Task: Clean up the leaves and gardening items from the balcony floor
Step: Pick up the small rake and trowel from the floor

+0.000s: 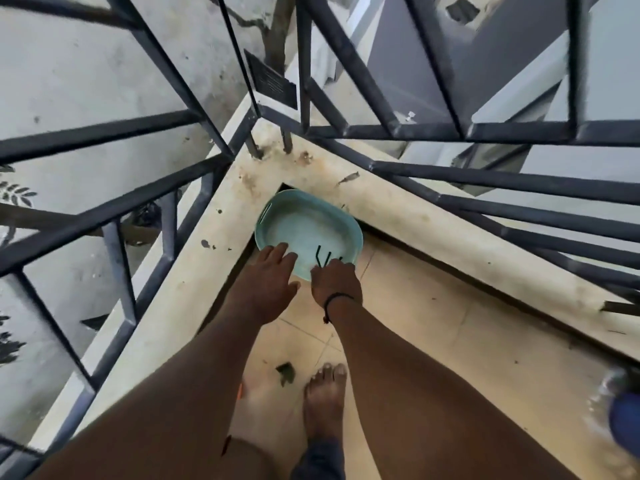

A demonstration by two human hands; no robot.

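Observation:
A light green plastic basin (304,216) sits on the tiled balcony floor, tucked into the corner under the railing. My right hand (337,280) is at its near rim, fingers curled around a small dark pronged garden tool (323,258) whose tines poke over the basin. My left hand (275,271) reaches beside it with fingers straight, their tips over the basin's near left rim. A dark leaf scrap (285,372) lies on the tiles between my left forearm and my bare foot (325,393).
A dark metal railing (381,129) stands on a stained concrete ledge (433,216) that wraps the corner. A small leaf (348,178) lies on the ledge. A blurred blue and white object (623,414) sits at the right edge.

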